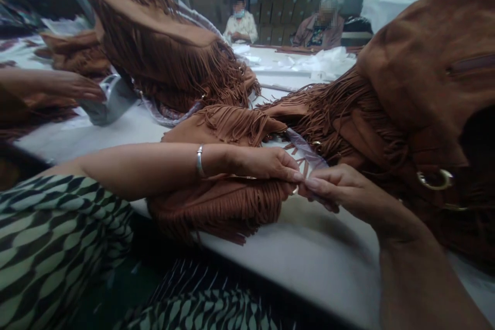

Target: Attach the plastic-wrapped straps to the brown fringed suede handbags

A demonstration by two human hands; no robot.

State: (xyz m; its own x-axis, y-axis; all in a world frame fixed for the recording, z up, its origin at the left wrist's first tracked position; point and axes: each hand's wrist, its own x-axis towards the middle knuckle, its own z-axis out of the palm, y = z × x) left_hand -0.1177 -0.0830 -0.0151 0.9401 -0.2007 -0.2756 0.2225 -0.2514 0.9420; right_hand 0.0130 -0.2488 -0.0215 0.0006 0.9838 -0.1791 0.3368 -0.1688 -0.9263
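My left hand, a silver bangle on its wrist, lies over a brown suede bag with fringe. Its thumb and fingers are pinched together, and what sits between them is too small to make out. Fingertips of my right hand meet them, closed around a strap wrapped in clear plastic. This strap runs down from the bag's upper edge into the right fingers, which hide its lower part. A pale bit shows just under the left fingertips.
On the right stands a large brown fringed bag with gold rings. Another fringed bag stands behind my left arm. A neighbour's hand at left is by a grey roll-like thing. Two people sit across the white table.
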